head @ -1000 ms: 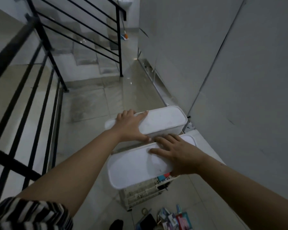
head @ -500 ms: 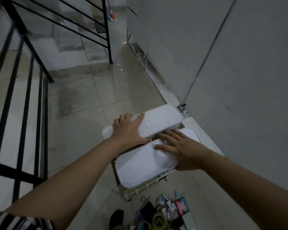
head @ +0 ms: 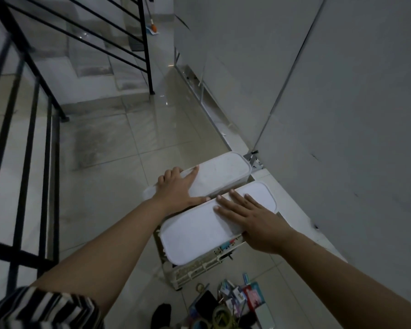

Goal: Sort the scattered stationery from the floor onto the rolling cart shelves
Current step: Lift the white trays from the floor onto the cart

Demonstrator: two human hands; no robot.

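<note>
Stationery, small, light and best pinched piece by piece, lies heaped at lower centre below the cart, while left hand and right hand rest flat, unclenched, on its white lidded boxes.

Stationery on floor before cart

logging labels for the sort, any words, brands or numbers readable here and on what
None can be read.
Stationery pile on the floor: the packets carry coloured print, too small and blurred to read.
Cart front: small marks, unreadable.
The two white lids under the hands: no text visible.
</note>
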